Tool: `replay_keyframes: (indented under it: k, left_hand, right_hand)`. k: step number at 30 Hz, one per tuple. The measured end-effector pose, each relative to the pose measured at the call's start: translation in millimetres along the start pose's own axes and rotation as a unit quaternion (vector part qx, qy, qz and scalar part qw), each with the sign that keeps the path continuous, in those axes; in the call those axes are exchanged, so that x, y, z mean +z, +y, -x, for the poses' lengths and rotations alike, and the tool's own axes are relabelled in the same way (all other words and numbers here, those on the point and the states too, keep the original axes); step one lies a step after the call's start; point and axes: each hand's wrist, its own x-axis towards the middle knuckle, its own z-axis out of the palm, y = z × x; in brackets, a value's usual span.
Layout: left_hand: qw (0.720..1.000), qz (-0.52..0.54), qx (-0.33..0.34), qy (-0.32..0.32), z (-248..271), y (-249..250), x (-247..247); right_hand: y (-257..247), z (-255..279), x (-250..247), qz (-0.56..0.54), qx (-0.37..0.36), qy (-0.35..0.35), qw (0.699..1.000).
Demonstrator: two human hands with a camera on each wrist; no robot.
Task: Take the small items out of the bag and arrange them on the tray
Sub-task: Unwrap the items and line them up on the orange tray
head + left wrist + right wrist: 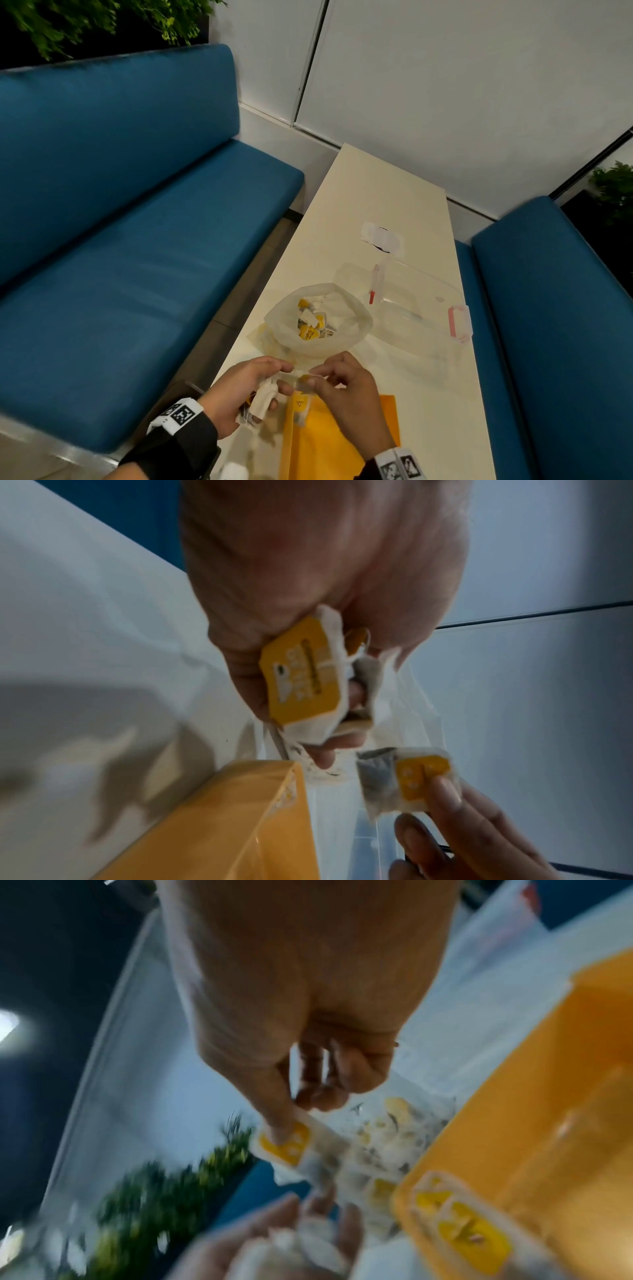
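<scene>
Both hands busy with tea bags, lower centre of the head view.
My left hand [246, 394] clutches a bunch of tea bags [308, 680]; my right hand [346, 387] has its fingers [441, 791] pinching one tea bag [404, 780] by its yellow tag: light, soft, tearable.

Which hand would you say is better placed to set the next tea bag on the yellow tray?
Probably the right hand: it pinches one tea bag above the yellow tray, while the left hand grips a bunch.
</scene>
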Motion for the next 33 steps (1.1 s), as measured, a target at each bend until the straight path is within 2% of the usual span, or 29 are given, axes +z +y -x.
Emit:
replay_keyframes:
  k: [2, 4, 7, 10, 15, 22, 26, 30, 33]
  left_hand:
    - [0.999, -0.029, 0.029, 0.006, 1.0, -0.5, -0.8]
    - [0.997, -0.056, 0.061, 0.004, 2.2, 0.5, 1.2]
    - [0.989, -0.105, 0.108, -0.003, 5.2, 2.0, 4.9]
    - [0.968, -0.2, 0.152, -0.025, 5.2, 1.6, 8.8]
    - [0.945, -0.267, 0.19, 0.014, 0.9, -0.2, 13.2]
    - [0.937, -0.281, 0.203, 0.033, -6.2, -8.0, 7.4]
    - [0.944, -0.267, 0.179, 0.071, -9.6, -14.4, 1.3]
    - [0.944, -0.267, 0.14, 0.135, -16.4, -23.1, -5.3]
    - [0.938, -0.286, 0.131, 0.148, -17.9, -28.8, -4.2]
  right_hand:
    - [-1.5, -5.0, -6.4, -0.068, 0.057, -0.008, 0.996]
    - [-2.8, -7.5, -10.8, -0.067, 0.077, -0.022, 0.995]
    - [-5.8, -8.3, -13.6, -0.077, 0.078, -0.052, 0.993]
    - [-8.3, -6.7, -13.7, -0.124, 0.083, -0.071, 0.986]
    - [-5.4, -5.3, -9.0, -0.181, 0.098, -0.062, 0.977]
    - [-0.9, -0.1, -4.4, -0.23, 0.114, -0.066, 0.964]
    - [9.1, -1.1, -10.1, -0.178, 0.109, -0.043, 0.977]
    - [30.4, 2.6, -13.1, -0.113, 0.143, -0.073, 0.981]
    - [47.8, 8.9, -5.5, -0.082, 0.185, -0.103, 0.974]
